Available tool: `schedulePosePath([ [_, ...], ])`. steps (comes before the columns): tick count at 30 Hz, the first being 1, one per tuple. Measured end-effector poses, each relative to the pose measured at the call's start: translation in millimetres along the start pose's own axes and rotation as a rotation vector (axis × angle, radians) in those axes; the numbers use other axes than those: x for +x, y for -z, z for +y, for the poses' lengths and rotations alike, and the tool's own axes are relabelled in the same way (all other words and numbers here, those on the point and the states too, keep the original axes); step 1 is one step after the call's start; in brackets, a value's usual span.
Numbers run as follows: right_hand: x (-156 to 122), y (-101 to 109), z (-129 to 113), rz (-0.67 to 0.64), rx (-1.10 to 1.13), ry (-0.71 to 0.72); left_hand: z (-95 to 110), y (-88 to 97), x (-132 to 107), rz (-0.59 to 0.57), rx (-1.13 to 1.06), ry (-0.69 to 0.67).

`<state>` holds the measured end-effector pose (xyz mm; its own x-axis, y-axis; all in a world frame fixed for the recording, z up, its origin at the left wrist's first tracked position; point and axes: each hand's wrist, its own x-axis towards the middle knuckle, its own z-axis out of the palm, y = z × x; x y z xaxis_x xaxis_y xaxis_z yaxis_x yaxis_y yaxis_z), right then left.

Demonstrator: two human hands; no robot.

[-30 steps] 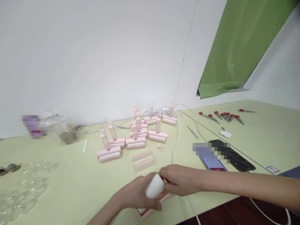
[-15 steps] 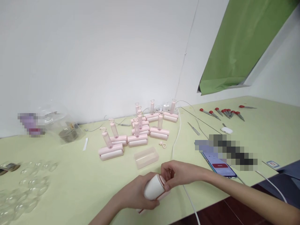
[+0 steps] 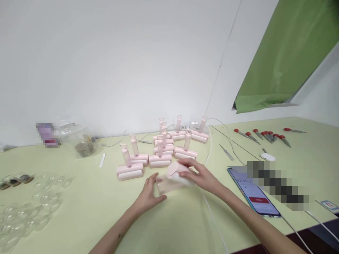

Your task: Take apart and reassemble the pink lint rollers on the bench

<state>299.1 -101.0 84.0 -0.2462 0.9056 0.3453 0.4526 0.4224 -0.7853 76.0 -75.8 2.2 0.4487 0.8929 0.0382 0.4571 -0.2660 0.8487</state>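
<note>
My right hand [image 3: 197, 175] is wrapped round a lint roller [image 3: 174, 170] that has a pink shell and a white roll. It holds the roller over a translucent pink cover [image 3: 166, 188] lying on the table. Beside the cover's left end is my left hand [image 3: 148, 195], thumb and fingers apart; whether its fingertips touch the cover I cannot tell. Several more pink lint rollers [image 3: 160, 160] stand behind, with handles upright and heart-shaped loops on top.
A phone [image 3: 255, 192] lies on the right beside a white cable [image 3: 212, 208]. Several red-handled tools [image 3: 268, 135] and a thin blade [image 3: 226, 152] are farther back. Clear domed plastic pieces [image 3: 34, 208] cover the left side, near a plastic bag [image 3: 84, 144] by the wall.
My left hand has let go of the lint roller and moved left, to the cover. My right hand now holds the roller alone, raised forward over the cover. The view has shifted slightly.
</note>
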Motion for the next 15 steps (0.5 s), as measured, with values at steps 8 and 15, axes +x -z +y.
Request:
schedulePosePath([
  [8,14.4,-39.2,9.0,-0.423,-0.501,0.22,-7.8,-1.4,2.5,-0.102,0.138,-0.069],
  [15,-9.5,-46.9,18.1,-0.24,-0.4,0.209,-9.8,-0.9,0.8,-0.112,0.126,-0.143],
])
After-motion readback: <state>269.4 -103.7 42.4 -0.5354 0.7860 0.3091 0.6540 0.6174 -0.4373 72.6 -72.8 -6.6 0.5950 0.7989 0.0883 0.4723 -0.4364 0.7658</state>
